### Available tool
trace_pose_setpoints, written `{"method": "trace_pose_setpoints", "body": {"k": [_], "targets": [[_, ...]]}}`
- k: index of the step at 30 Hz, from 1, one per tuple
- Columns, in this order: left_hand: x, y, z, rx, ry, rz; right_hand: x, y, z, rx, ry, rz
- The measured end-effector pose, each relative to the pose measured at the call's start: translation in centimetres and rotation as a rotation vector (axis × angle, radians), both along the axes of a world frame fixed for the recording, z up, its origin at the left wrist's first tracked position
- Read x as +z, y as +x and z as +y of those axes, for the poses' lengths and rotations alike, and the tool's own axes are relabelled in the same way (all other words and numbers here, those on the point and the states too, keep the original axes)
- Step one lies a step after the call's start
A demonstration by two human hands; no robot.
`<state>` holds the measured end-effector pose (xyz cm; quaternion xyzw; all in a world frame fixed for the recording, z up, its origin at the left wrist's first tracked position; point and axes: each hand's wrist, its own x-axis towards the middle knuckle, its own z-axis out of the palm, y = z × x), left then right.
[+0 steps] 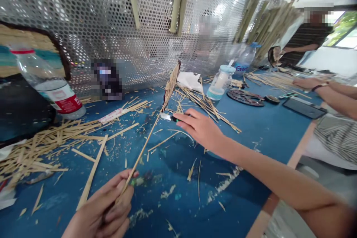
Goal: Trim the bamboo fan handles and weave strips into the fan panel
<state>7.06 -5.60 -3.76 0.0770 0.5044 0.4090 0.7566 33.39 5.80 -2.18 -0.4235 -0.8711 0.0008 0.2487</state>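
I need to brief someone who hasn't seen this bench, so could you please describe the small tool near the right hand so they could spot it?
On the blue table, find the right hand reaching to mid-table. At its fingertips lies a small cutter; unlike the pale bamboo strips around it, it has a shiny metal blade and a dark handle.

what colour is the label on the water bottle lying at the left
Red and white, on the water bottle; the head view shows it.
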Motion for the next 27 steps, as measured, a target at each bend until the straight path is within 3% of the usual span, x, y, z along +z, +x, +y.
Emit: {"method": "trace_pose_setpoints", "body": {"k": [5,9,11,15,20,25,27], "targets": [[-0.3,-0.2,-0.2,-0.008,0.075,-0.025,0.1,-0.1,-0.3,0.174,-0.037,0.016],[-0.6,-0.3,-0.2,-0.014,0.09,-0.019,0.3,0.0,-0.1,0.031,0.001,0.03],[-1.0,-0.4,-0.2,-0.004,0.082,-0.024,0.4,-0.1,-0.4,0.027,0.006,0.05],[-1.6,-0.5,-0.2,-0.008,0.103,-0.05,0.5,-0.3,-1.1,0.191,-0.027,0.004],[-0.3,-0.2,-0.1,-0.043,0.082,-0.068,0.2,0.7,1.2,-0.033,-0.045,0.117],[0.1,-0.1,-0.2,-0.059,0.097,-0.07,0.0,-0.3,-0.5,0.186,-0.112,0.034],[0.0,0.0,-0.3,-0.063,0.103,-0.071,0.1,-0.4,-0.8,0.186,-0.099,0.01]]}}
